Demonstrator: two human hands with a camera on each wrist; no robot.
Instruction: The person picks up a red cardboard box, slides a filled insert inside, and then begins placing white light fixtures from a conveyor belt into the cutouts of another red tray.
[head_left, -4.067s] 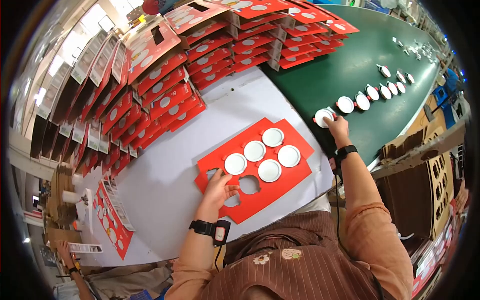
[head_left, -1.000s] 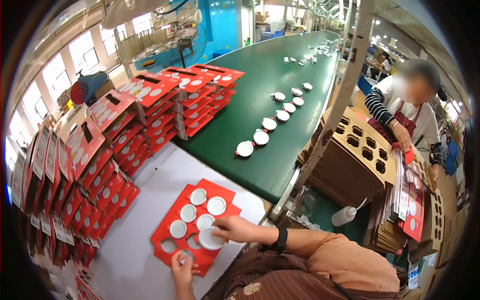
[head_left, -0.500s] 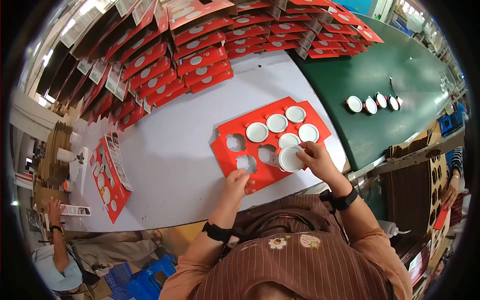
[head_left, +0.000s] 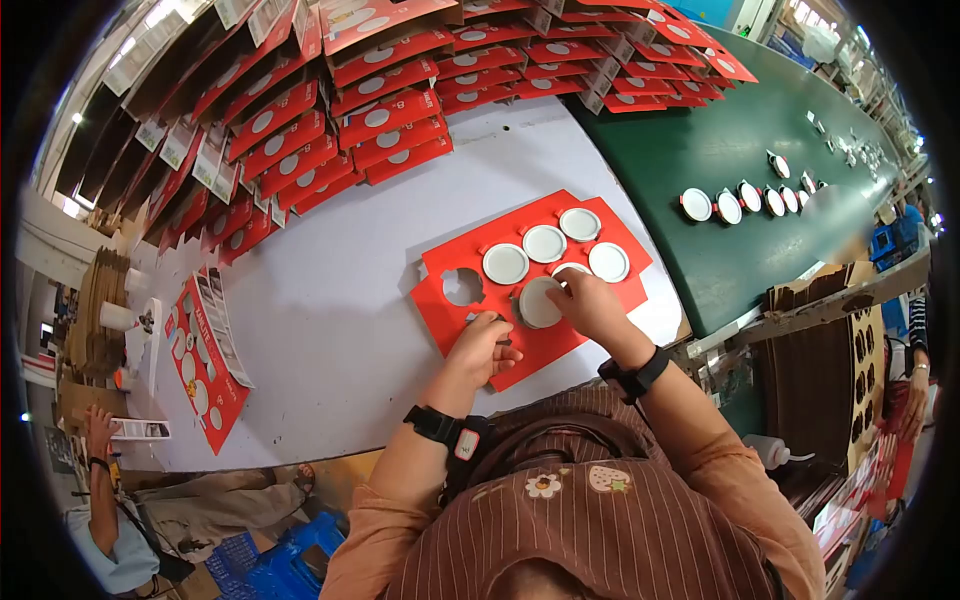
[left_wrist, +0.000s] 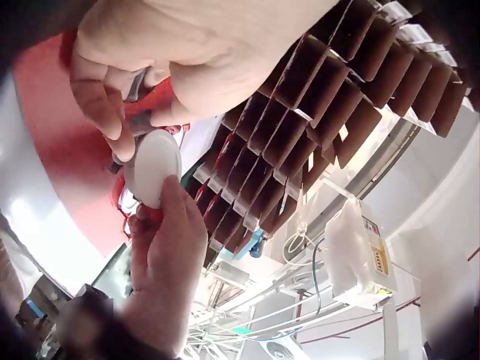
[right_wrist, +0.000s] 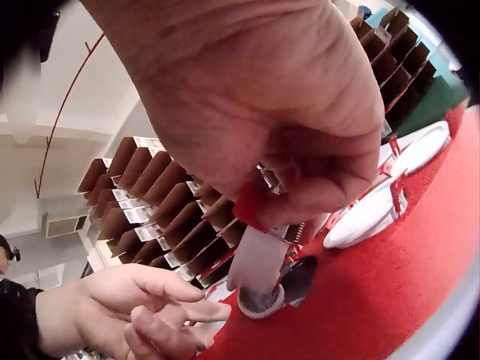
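My right hand [head_left: 598,312] pinches a round white downlight [head_left: 540,303] by its edge, over a hole in the red cardboard insert [head_left: 535,358]. In the right wrist view, the downlight [right_wrist: 257,259] stands steeply tilted at the hole, a red tab and a small spring showing by the fingertips. My left hand [head_left: 478,355] lies at the insert's near left part, fingers loosely bent, covering most of another cut-out. Several white downlights [head_left: 545,244] sit in the insert's farther holes. One cut-out [head_left: 462,287] at the left shows the table through it.
Stacked red cartons [head_left: 390,118] line the back and left of the white table [head_left: 330,330]. More downlights [head_left: 696,205] stand in a row on the green surface [head_left: 665,260] at right. A flat printed red carton [head_left: 205,365] lies left. Other people's hands show at both sides.
My right hand has brought the downlight from the green surface to the insert, then left over the near hole and tilted it. My left hand stays by the insert's near left part.
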